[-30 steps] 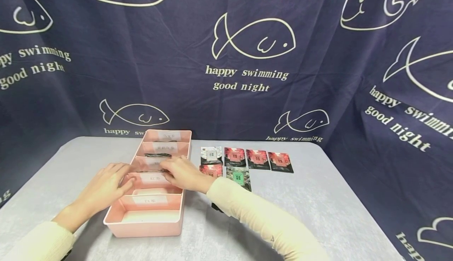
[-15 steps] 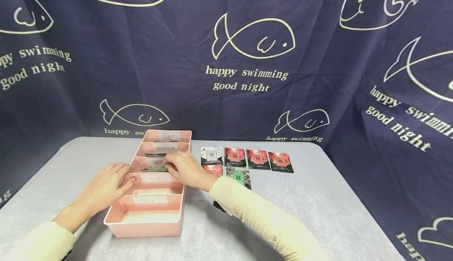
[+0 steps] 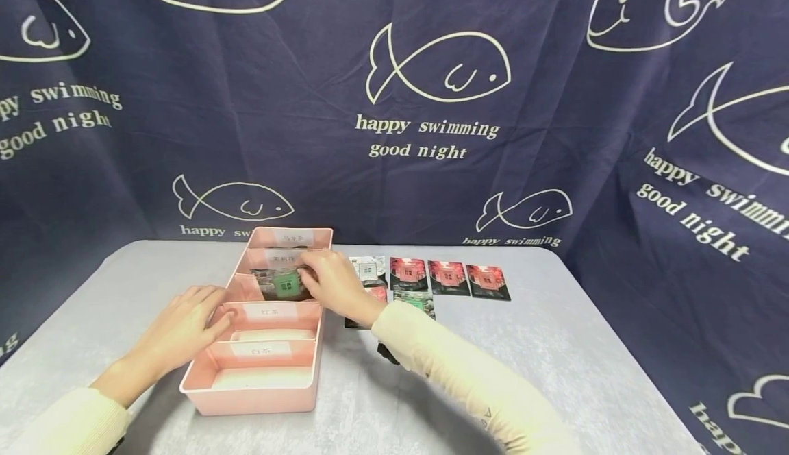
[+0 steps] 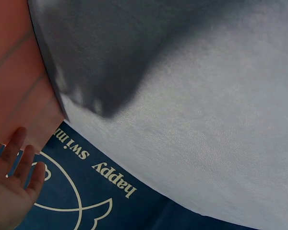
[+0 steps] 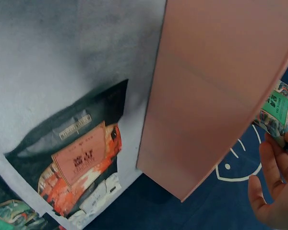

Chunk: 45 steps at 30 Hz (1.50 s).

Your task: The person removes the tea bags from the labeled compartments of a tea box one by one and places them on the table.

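With bent fingers my right hand [image 3: 335, 284] pinches a tea sachet [image 3: 286, 285] with a green label by its right edge. The sachet is tilted and its label shows above the third compartment from the back of the pink divided box [image 3: 253, 400]; its lower edge is hidden by the divider. In the right wrist view the same sachet [image 5: 276, 108] sticks up past the box rim, between thumb and fingers. My left hand [image 3: 185, 321] rests on the left rim of the box near the middle, fingers extended and apart. It holds nothing.
Right of the box lie several tea sachets: red ones [image 3: 448, 277] in the back row, a white-labelled one [image 3: 368, 273], and a green one [image 3: 419, 299] partly behind my right arm. Paper labels [image 3: 261, 350] mark the compartments. A dark blue curtain [image 3: 431, 194] hangs behind the table.
My right hand has risen and moved slightly away from me and right, bringing the green-labelled sachet up from inside the compartment into view. The left hand stays in place.
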Each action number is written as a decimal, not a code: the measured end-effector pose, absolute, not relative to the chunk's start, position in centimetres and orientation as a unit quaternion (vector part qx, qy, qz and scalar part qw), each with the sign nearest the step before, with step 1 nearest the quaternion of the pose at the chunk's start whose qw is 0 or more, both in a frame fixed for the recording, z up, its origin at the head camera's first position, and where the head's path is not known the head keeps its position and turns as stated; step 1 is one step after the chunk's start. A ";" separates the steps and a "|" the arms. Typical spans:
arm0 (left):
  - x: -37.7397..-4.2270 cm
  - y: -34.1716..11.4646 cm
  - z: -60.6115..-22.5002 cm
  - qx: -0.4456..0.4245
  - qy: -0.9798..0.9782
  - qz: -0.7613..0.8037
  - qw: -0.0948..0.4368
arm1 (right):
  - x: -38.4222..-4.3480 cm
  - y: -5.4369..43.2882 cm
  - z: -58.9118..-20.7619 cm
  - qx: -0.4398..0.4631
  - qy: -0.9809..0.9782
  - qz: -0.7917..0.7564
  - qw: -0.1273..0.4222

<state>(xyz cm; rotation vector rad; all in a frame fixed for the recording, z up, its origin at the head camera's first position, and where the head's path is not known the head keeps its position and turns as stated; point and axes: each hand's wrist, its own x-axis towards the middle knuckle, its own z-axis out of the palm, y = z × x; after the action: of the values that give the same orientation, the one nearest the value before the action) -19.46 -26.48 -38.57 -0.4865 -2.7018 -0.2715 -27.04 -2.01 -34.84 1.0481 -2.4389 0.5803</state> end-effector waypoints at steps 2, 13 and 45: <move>-19.4 -26.5 -38.5 -0.173 -0.961 -0.099 0.191 | -27.0 -1.8 -34.4 0.374 -0.876 0.219 0.211; -19.4 -26.5 -38.6 -0.176 -0.960 -0.099 0.195 | -26.7 0.5 -31.8 0.365 -0.869 0.271 0.197; -19.4 -26.4 -38.5 -0.180 -0.957 -0.106 0.199 | -28.1 16.4 -35.2 0.251 -0.910 0.308 0.121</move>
<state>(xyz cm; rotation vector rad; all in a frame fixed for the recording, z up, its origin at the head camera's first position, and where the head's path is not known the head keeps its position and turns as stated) -19.37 -26.44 -38.47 -0.5040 -2.6770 -0.2965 -28.06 16.40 -35.24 0.7324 -2.6570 0.9008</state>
